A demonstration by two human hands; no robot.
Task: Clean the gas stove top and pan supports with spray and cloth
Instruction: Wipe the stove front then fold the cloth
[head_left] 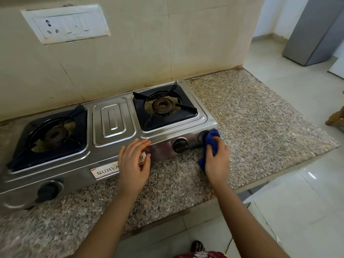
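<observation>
I am gripping a crumpled blue cloth (pixel 211 139) in my right hand (pixel 216 162), fingers curled round the fabric, and pressing it against the front right corner of the stainless steel two-burner gas stove (pixel 113 123). Just left of these fingers a black round knob (pixel 180 145) is showing on the front panel. My left hand (pixel 133 161) is resting released on the stove's front edge, fingers straight, thumb hanging over the red-and-white brand label (pixel 105 172). Beyond my right fingers a black square pan support (pixel 186 111) is sitting over its burner, and the other black pan support (pixel 18 159) is lying well left of my left fingers. The stove is standing on the speckled granite counter (pixel 260 118), which is stretching away right of the cloth.
</observation>
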